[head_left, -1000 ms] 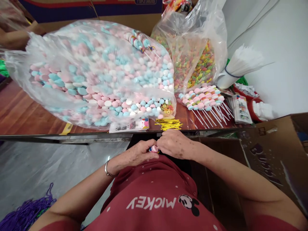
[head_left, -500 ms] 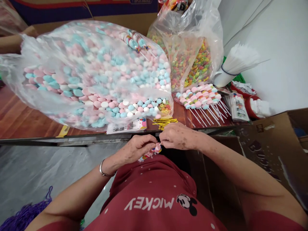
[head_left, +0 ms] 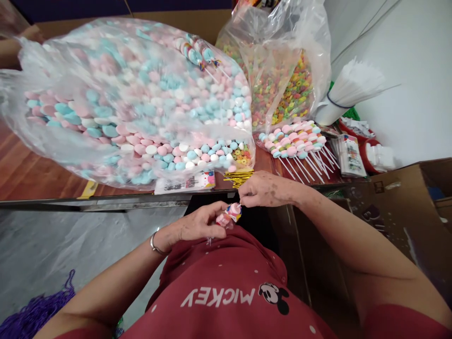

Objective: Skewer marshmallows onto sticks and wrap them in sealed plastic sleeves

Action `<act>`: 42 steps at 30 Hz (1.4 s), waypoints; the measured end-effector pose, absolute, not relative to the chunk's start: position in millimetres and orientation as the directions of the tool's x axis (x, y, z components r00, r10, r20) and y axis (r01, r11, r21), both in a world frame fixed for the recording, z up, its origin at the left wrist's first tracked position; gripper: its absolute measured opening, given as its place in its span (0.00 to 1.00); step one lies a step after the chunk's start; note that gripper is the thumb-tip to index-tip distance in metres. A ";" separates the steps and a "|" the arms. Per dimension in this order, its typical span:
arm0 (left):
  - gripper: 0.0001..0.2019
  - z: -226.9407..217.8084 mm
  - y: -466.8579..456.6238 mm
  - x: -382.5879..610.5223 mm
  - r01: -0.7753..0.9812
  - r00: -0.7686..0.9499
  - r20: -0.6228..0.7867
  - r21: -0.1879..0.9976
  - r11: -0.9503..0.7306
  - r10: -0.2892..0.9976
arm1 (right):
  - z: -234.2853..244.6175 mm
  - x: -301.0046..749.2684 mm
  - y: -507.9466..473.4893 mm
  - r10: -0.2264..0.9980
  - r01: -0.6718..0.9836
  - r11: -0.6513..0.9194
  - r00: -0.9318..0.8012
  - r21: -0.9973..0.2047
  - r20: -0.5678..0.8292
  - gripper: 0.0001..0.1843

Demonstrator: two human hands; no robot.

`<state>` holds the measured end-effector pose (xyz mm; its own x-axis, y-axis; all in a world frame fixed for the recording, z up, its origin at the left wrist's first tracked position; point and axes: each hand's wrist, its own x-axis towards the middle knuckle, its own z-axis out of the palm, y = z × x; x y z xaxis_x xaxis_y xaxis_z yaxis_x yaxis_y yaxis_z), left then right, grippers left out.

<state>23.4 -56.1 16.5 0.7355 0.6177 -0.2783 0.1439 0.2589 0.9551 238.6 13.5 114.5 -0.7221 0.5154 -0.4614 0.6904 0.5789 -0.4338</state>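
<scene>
Candy (head_left: pixel 229 216), partly out of sight behind fingers (head_left: pixel 216 231) of left hand (head_left: pixel 197 223)

Grips a wrapped candy skewer (head_left: pixel 223 219) in the left hand (head_left: pixel 197 223) and pinches at its end with the right hand (head_left: pixel 264 189). Has yellow twist ties (head_left: pixel 237 178) just beyond the right hand, marshmallow skewers (head_left: pixel 294 141) farther out to its right, and a large bag of marshmallows (head_left: pixel 137 108) beyond the left hand.
</scene>
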 end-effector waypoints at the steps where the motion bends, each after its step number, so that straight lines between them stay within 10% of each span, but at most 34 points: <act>1: 0.17 16.7 -56.6 22.9 0.140 0.755 -0.308 0.938 0.317 0.578 | 115.0 239.6 15.3 0.507 0.688 0.570 -0.724 -0.448 -0.467 0.09; 10: 0.17 19.8 -51.0 16.9 0.242 0.763 -0.391 0.911 0.333 0.515 | 110.6 237.6 -1.0 0.399 0.468 0.860 -0.865 -0.204 -0.304 0.13; 17: 0.16 21.3 -55.0 24.6 0.291 0.691 -0.322 0.943 0.158 0.648 | 93.2 237.3 -14.1 0.502 0.590 0.680 -0.808 -0.436 -0.310 0.11; 32: 0.11 33.4 -46.9 28.6 0.268 0.708 0.070 0.894 -0.359 0.703 | 102.8 244.1 1.8 0.401 0.531 0.767 -0.835 -0.361 -0.376 0.12; 42: 0.11 51.2 -45.3 39.0 0.481 0.591 -0.194 0.864 -0.149 0.783 | 117.0 228.5 6.4 0.384 0.552 0.796 -0.778 -0.249 -0.498 0.12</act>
<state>39.0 -45.3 51.2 0.5907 0.7833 -0.1939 0.4810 -0.1488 0.8640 228.5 6.4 117.0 -0.7778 0.3837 -0.4978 0.5520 0.7957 -0.2493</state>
